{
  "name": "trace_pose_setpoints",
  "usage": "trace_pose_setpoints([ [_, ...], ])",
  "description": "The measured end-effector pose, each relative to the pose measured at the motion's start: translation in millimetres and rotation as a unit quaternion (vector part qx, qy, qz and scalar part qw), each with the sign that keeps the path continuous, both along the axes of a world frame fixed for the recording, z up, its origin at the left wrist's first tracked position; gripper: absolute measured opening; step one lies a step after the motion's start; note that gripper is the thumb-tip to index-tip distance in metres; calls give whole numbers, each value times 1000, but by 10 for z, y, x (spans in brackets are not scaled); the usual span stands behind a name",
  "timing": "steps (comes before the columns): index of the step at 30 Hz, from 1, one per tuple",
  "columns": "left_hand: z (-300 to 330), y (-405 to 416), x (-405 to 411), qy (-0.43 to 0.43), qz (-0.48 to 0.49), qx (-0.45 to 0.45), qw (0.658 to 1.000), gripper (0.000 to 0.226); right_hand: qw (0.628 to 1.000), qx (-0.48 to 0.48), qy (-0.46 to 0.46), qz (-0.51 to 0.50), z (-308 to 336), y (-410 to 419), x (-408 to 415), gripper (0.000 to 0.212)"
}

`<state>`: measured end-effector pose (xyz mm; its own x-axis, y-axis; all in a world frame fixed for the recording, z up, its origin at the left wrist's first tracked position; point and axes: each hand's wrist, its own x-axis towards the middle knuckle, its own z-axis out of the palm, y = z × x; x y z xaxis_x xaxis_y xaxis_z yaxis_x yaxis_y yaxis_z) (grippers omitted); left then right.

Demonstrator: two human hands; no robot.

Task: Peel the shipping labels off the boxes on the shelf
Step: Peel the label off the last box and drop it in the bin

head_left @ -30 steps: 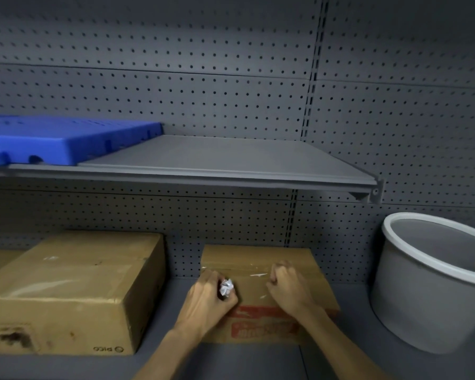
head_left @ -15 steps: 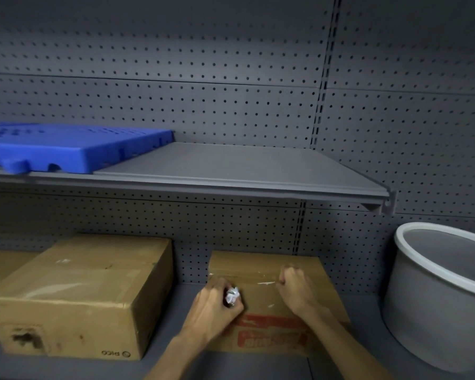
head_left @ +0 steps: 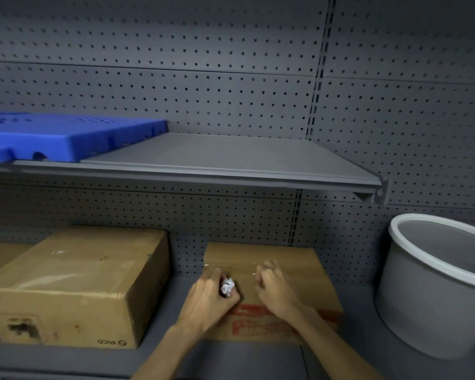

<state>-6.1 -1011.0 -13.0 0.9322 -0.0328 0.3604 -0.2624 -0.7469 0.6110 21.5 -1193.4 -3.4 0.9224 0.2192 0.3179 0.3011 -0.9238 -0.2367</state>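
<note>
I see my left hand (head_left: 209, 300) curled around a crumpled white paper wad (head_left: 227, 287), and my right hand (head_left: 274, 290) with fingers curled, picking at the top of the flat brown cardboard box (head_left: 307, 272) on the grey lower shelf (head_left: 247, 360).

On your upper shelf (head_left: 231, 160) a blue plastic pallet (head_left: 66, 135) lies at the left. A grey bucket (head_left: 433, 292) with a white rim stands lower right, seemingly against the pegboard wall (head_left: 176, 78).
</note>
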Motion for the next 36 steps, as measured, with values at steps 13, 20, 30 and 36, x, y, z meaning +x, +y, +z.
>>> trace_pose_setpoints([
  [13,-27,-19,19,-7,4,-1,1000,22,999,28,18,40,34,130,-155,7],
  [20,-39,-12,12,-12,5,0,1000,21,994,69,87,14,117,-331,-202,7],
  [30,-58,-12,36,-4,2,6,1000,20,991,83,106,22,122,-257,-293,24],
  [36,-74,-4,41,2,-8,8,1000,21,991,73,110,9,151,-196,-356,26],
])
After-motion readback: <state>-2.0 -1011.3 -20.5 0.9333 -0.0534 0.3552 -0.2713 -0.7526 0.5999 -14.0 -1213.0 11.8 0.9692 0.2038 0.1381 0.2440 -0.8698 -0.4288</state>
